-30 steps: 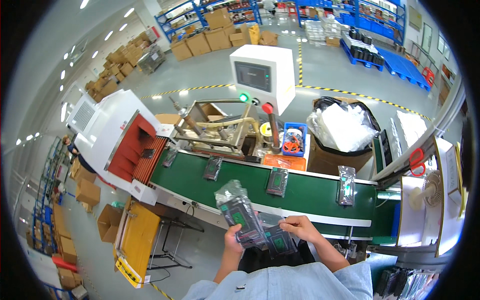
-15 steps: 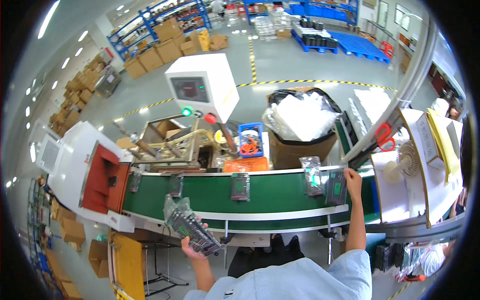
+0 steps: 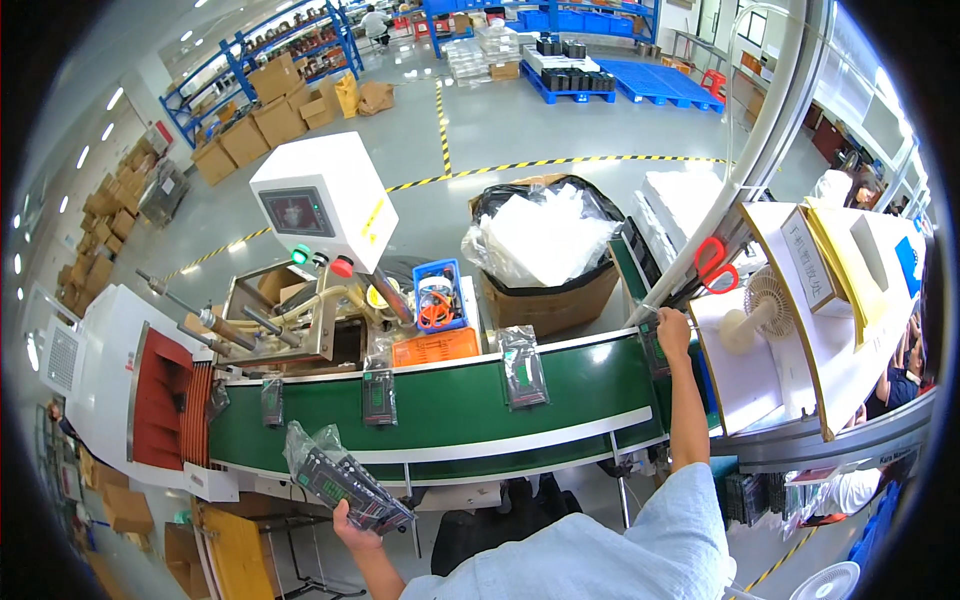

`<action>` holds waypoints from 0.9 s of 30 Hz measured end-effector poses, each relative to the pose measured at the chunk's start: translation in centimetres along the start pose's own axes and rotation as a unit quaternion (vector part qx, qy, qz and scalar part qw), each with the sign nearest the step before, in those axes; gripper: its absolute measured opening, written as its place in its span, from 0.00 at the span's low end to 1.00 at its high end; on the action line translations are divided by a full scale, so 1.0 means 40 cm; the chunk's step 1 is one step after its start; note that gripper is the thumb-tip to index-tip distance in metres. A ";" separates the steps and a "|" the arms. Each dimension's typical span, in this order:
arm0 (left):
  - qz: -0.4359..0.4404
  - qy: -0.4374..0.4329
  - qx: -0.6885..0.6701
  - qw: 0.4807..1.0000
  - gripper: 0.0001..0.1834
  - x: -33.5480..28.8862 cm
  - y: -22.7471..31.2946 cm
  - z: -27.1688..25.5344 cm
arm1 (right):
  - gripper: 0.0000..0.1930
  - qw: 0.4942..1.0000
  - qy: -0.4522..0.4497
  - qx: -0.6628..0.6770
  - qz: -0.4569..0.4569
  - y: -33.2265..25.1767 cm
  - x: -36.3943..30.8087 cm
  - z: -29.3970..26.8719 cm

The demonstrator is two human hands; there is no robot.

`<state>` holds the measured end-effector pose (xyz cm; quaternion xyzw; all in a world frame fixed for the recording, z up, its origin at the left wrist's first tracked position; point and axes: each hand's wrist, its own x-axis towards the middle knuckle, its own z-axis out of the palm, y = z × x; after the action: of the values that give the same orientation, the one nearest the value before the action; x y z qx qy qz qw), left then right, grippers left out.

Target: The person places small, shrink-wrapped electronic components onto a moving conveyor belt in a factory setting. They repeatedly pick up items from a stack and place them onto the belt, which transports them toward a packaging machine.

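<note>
My left hand (image 3: pixel 358 532) grips a stack of flat black packs in clear plastic bags (image 3: pixel 345 487), tilted in front of the conveyor's near edge. Toward the right end of the green conveyor belt (image 3: pixel 450 402), my right hand (image 3: pixel 674 335) pinches the top of another bagged black pack (image 3: pixel 651 350), partly hidden by the hand and forearm. Spaced along the belt lie a bagged pack (image 3: pixel 525 370) with green marking, a second bagged pack (image 3: pixel 379 398) and a third pack (image 3: pixel 272 402). One more bagged pack (image 3: pixel 218 402) is beside the red strip curtain.
A white machine (image 3: pixel 100 370) with a red curtain stands at the belt's left end. Behind the belt are a white control box (image 3: pixel 325 200), a blue tray (image 3: pixel 440 295), an orange bin (image 3: pixel 435 347) and a lined carton (image 3: pixel 550 310). A fan (image 3: pixel 768 305) sits right.
The view has turned, shifting the scene leftward. The packs on the belt have moved left toward the red curtain. My right hand stays near the right end; my left keeps the stack.
</note>
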<state>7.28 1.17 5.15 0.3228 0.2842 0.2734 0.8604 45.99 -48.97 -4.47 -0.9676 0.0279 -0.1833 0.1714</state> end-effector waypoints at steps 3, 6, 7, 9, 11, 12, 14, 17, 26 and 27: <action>0.002 0.033 0.003 0.999 0.23 -0.010 0.001 -0.009 | 0.08 0.999 -0.028 -0.003 0.023 0.007 0.015 0.035; -0.002 0.043 0.003 0.999 0.22 -0.030 0.009 -0.006 | 0.09 0.998 -0.043 0.029 0.036 0.035 0.027 0.096; -0.002 0.044 0.003 0.999 0.23 -0.036 0.011 -0.002 | 0.09 0.997 -0.057 0.035 0.044 0.041 0.030 0.117; -0.002 0.021 -0.005 1.000 0.23 -0.053 0.014 0.018 | 0.11 0.994 -0.086 0.046 0.058 0.051 0.027 0.169; -0.006 0.002 -0.020 1.000 0.24 -0.058 0.014 0.015 | 0.14 0.983 -0.097 0.124 0.091 0.057 0.005 0.227; -0.006 -0.002 -0.030 1.000 0.25 -0.060 0.009 -0.005 | 0.14 0.985 -0.105 0.111 0.084 0.048 -0.009 0.258; -0.017 -0.021 -0.039 0.999 0.25 -0.053 0.002 -0.004 | 0.14 0.995 -0.052 0.067 0.060 0.089 -0.045 0.319; -0.020 0.002 -0.020 1.000 0.26 -0.074 -0.004 0.000 | 0.11 0.982 -0.095 0.104 0.125 -0.022 -0.079 0.342; -0.081 -0.028 -0.002 0.996 0.27 -0.063 -0.034 -0.038 | 0.14 0.983 -0.049 0.151 0.092 -0.242 -0.173 0.323; -0.089 -0.034 -0.013 0.995 0.25 -0.061 -0.030 -0.034 | 0.15 0.982 -0.050 0.163 0.081 -0.246 -0.180 0.327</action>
<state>5.04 -0.68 4.21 0.2941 0.2786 0.1887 0.8946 43.94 -34.69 -15.02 -0.9290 0.0676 -0.1223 0.3426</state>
